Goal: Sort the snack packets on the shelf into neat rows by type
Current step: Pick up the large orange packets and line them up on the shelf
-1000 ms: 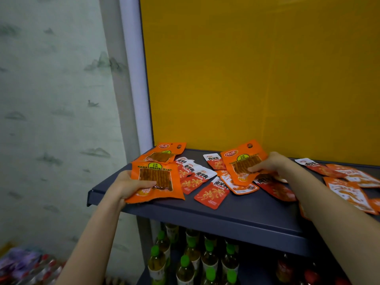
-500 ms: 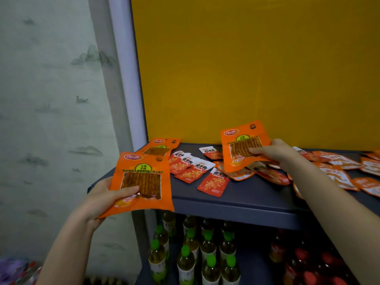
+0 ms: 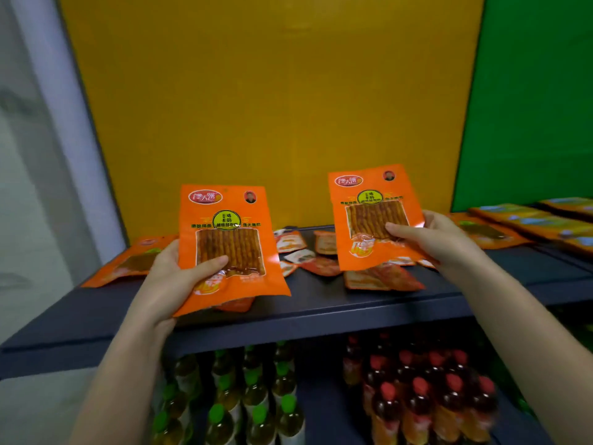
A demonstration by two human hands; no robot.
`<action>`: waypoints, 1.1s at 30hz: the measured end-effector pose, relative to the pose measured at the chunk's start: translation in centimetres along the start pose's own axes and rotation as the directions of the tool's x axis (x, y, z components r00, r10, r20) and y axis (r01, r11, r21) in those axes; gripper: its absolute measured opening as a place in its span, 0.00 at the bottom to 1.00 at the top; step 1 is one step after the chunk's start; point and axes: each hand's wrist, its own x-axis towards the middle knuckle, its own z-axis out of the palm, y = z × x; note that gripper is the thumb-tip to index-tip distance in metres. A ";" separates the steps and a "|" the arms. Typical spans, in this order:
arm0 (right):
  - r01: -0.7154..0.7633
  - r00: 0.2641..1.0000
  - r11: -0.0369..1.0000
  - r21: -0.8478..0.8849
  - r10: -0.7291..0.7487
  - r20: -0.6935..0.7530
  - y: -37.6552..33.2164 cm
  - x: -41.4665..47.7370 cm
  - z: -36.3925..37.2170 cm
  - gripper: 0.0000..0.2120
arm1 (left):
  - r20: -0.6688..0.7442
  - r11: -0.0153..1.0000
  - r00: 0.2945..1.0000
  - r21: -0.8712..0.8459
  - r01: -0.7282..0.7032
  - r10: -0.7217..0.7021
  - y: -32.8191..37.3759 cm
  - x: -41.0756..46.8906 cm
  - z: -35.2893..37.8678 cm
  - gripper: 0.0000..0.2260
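Note:
My left hand (image 3: 175,277) holds a large orange snack packet (image 3: 226,220) upright above the front of the dark shelf (image 3: 321,311). My right hand (image 3: 436,237) grips a second, matching orange packet (image 3: 369,200) upright over the shelf's middle. A third large orange packet (image 3: 128,261) lies flat at the shelf's left end. Several small red and white packets (image 3: 308,252) lie scattered between and behind the two held packets, and a flat orange-red one (image 3: 382,279) lies under the right packet.
More orange packets (image 3: 494,232) lie in rows on the shelf's right part, before a green panel (image 3: 529,101). A yellow back panel (image 3: 256,91) rises behind the shelf. Below stand green-capped bottles (image 3: 250,399) and red-capped bottles (image 3: 426,399).
Both hands lifted their large orange packets off the shelf and raised them upright. The view swung right, showing the green panel and more of the shelf.

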 end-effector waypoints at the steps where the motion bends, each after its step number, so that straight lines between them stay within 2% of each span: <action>1: 0.001 0.999 1.000 -0.004 -0.001 -0.033 0.0 -0.6 -2.0 0.15 | 0.033 1.000 0.999 -0.014 -0.007 0.008 0.3 0.2 1.9 0.15; 4: 0.000 0.991 1.000 -0.024 -0.004 -0.131 0.3 -2.7 -8.5 0.15 | 0.158 0.999 0.987 -0.051 0.004 0.004 0.6 0.4 8.3 0.14; 9: -0.056 0.951 0.998 -0.032 0.044 -0.306 0.5 -7.9 -20.3 0.12 | 0.355 0.995 0.935 -0.095 0.041 -0.005 1.4 -1.5 20.6 0.19; 13: -0.116 0.894 0.992 -0.052 0.082 -0.440 1.4 -11.9 -29.3 0.17 | 0.471 0.991 0.882 -0.113 0.066 -0.005 1.8 -4.4 29.5 0.22; 18: -0.164 0.847 0.984 -0.074 0.102 -0.522 3.2 -16.9 -39.8 0.08 | 0.584 0.983 0.811 -0.123 0.137 -0.040 1.7 -9.5 40.2 0.19; 25: -0.230 0.789 0.973 -0.037 0.164 -0.592 5.2 -20.5 -51.4 0.12 | 0.668 0.965 0.741 -0.142 0.219 -0.070 1.6 -16.2 53.0 0.17; 33: -0.240 0.749 0.971 0.010 0.192 -0.634 8.4 -19.8 -60.0 0.13 | 0.712 0.968 0.701 -0.143 0.207 -0.045 2.9 -18.3 65.8 0.17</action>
